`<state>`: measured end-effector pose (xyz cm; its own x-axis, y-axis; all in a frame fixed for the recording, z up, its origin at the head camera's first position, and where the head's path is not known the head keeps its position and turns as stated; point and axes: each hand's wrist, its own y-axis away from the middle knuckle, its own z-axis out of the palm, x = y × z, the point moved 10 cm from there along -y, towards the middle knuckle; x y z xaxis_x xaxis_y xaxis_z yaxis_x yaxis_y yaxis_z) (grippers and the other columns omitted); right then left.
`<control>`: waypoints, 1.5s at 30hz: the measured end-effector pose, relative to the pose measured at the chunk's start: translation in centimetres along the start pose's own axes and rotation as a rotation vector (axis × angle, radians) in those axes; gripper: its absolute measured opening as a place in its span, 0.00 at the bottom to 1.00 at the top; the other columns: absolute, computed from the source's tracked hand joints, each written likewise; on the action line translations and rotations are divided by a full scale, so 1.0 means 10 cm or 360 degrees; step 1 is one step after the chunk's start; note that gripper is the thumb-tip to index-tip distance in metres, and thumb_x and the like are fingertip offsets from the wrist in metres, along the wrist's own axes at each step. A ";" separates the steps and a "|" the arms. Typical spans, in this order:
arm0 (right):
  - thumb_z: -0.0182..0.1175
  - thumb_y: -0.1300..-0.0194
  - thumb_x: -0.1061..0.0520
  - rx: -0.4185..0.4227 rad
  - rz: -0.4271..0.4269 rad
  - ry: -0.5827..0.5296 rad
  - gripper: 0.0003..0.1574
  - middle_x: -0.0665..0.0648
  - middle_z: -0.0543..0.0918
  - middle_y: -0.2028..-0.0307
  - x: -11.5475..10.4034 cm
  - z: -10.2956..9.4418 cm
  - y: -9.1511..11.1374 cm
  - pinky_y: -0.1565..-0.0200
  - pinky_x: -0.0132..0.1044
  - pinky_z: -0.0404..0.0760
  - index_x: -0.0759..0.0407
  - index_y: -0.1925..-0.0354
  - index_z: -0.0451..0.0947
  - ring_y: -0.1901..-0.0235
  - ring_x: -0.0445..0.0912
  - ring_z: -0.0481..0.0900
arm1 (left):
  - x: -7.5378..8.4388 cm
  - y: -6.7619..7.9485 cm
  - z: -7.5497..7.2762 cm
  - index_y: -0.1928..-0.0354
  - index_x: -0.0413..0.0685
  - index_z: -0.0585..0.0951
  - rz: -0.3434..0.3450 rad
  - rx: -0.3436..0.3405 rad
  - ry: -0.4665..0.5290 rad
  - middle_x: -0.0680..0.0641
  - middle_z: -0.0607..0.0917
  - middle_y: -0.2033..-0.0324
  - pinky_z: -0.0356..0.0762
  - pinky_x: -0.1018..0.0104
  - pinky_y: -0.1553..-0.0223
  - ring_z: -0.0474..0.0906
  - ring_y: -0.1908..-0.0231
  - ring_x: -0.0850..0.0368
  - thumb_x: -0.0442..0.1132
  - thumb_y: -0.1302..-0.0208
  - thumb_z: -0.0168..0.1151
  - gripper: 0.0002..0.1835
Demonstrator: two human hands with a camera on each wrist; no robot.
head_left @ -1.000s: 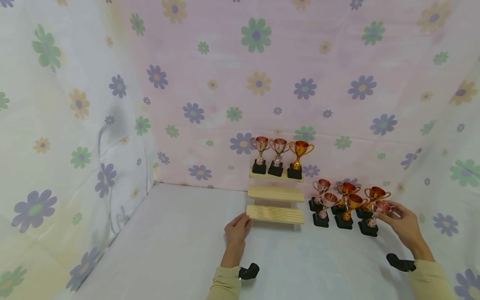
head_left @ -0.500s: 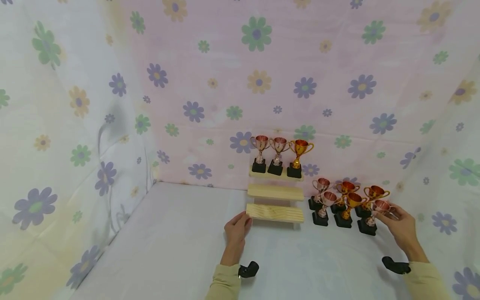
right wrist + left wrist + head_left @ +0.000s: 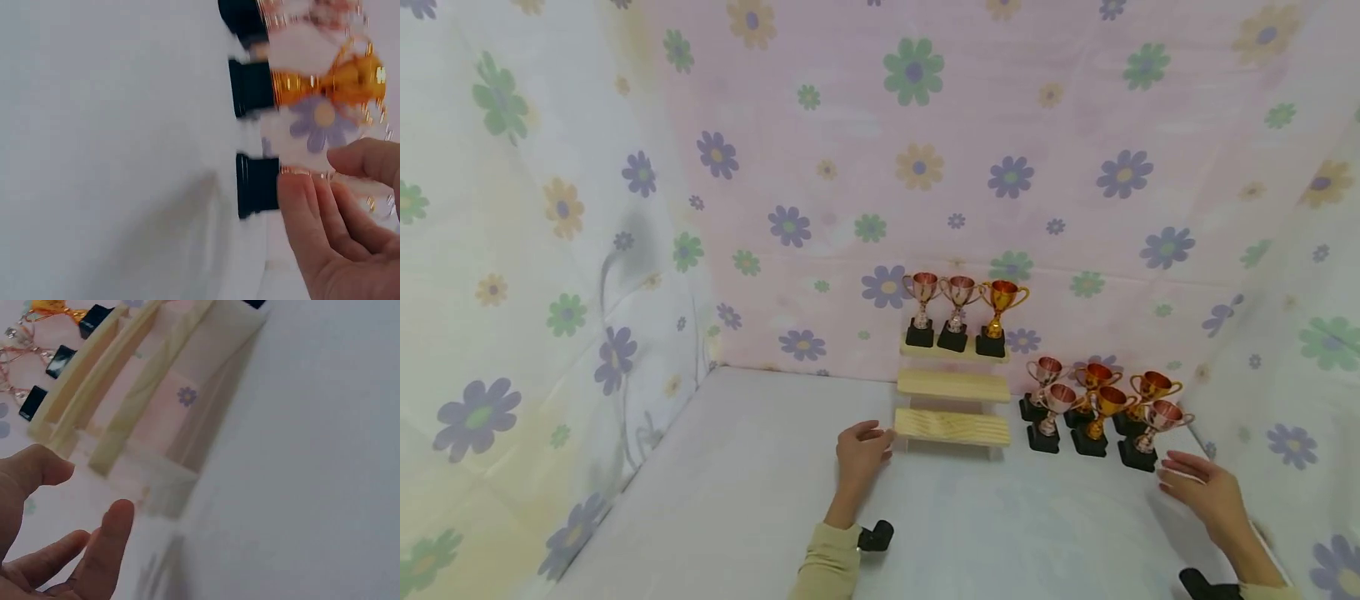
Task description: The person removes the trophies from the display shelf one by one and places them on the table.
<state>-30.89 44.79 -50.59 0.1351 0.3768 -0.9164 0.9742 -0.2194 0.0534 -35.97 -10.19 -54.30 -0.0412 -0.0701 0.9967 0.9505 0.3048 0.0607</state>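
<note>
Beside the left end of a three-step wooden display stand (image 3: 952, 427) is my left hand (image 3: 859, 454), its thumb and fingers apart and holding nothing; the left wrist view shows a gap between the fingertips and the stand. My right hand (image 3: 1206, 496) hovers just in front and to the right of a rose-gold trophy cup (image 3: 1163, 415) on a black base, fingers loosely extended and nothing in them. That cup is the front right one in a cluster of rose-gold and gold trophies on the table. In the right wrist view a gold trophy (image 3: 356, 81) stands beyond it.
On the stand's top step are two rose-gold cups (image 3: 960, 292) and one gold cup (image 3: 1002, 298); the lower two steps are bare wood. A white cloth covers the table (image 3: 760, 492). Flower-patterned fabric (image 3: 820, 125) hangs behind and at both sides.
My right hand has let go of the front right rose-gold cup and drawn back toward the lower right. The left hand has released the stand's corner and shifted slightly left, its fingers spreading.
</note>
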 end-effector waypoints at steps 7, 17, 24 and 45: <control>0.62 0.28 0.59 -0.0584 0.0221 -0.0003 0.33 0.60 0.86 0.52 0.03 0.92 0.55 0.53 0.43 0.89 0.81 0.36 0.66 0.56 0.44 0.85 | 0.38 -0.15 -0.16 0.42 0.29 0.79 0.0105 -0.0279 -0.0008 0.31 0.83 0.52 0.89 0.63 0.57 0.87 0.59 0.47 0.30 0.37 0.69 0.22; 0.61 0.26 0.50 -0.0612 0.0269 -0.0258 0.38 0.66 0.82 0.43 -0.28 2.03 0.62 0.47 0.44 0.87 0.73 0.31 0.64 0.50 0.49 0.83 | 1.35 -0.41 0.17 0.36 0.34 0.76 0.0539 -0.0505 -0.0154 0.32 0.83 0.48 0.87 0.61 0.49 0.83 0.47 0.36 0.30 0.37 0.69 0.27; 0.51 0.20 0.52 -0.0333 0.0297 -0.0587 0.36 0.72 0.71 0.33 -0.42 2.27 0.33 0.45 0.35 0.85 0.71 0.26 0.57 0.49 0.43 0.82 | 1.83 -0.70 0.50 0.30 0.30 0.68 0.0622 -0.0541 -0.0181 0.28 0.76 0.38 0.78 0.46 0.37 0.73 0.38 0.31 0.30 0.36 0.67 0.33; 0.54 0.21 0.56 0.0042 0.0503 -0.1233 0.35 0.52 0.80 0.52 -0.32 2.38 0.18 0.45 0.28 0.83 0.71 0.25 0.58 0.58 0.35 0.81 | 2.11 -0.97 1.09 0.28 0.40 0.65 0.0552 -0.0444 -0.0082 0.36 0.75 0.39 0.77 0.51 0.37 0.73 0.39 0.41 0.33 0.39 0.71 0.39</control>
<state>-33.88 21.78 -56.97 0.2291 -0.4291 -0.8737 0.9055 -0.2355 0.3531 -49.37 -4.30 -33.24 0.2859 0.0405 0.9574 0.9572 0.0338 -0.2873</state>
